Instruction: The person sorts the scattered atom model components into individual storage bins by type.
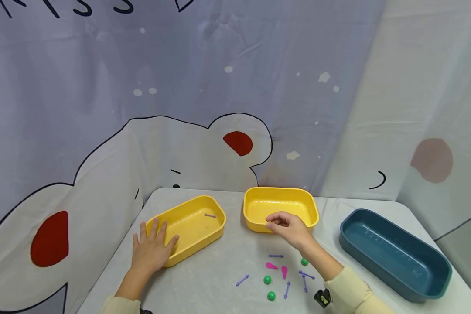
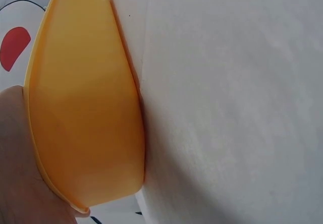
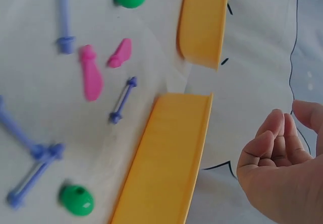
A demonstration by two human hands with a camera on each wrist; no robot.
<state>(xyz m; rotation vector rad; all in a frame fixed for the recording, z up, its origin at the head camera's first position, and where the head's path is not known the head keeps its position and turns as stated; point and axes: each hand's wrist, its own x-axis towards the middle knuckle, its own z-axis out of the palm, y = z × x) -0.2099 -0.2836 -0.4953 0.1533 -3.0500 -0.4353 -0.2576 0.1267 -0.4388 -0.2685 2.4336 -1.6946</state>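
Note:
My left hand (image 1: 151, 250) rests with spread fingers over the near left end of a yellow tray (image 1: 198, 246). A short purple rod with knobbed ends (image 1: 209, 215) lies inside that tray. Above the front rim of a second yellow tray (image 1: 278, 196) hovers my right hand (image 1: 288, 227), its fingers loosely bent and the thumb apart. Nothing shows between those fingers in the right wrist view. On the table below lie several purple rods (image 1: 276, 256), pink drop-shaped pieces (image 1: 271, 265) and green balls (image 1: 267, 279). Part of the second tray's inside is hidden behind the right hand.
A long dark teal tray (image 1: 396, 255) stands at the right side of the white table (image 1: 204, 288). Behind the table hangs a printed cloth (image 1: 188, 148) with cartoon shapes. Near the right cuff is a small black object (image 1: 322, 298).

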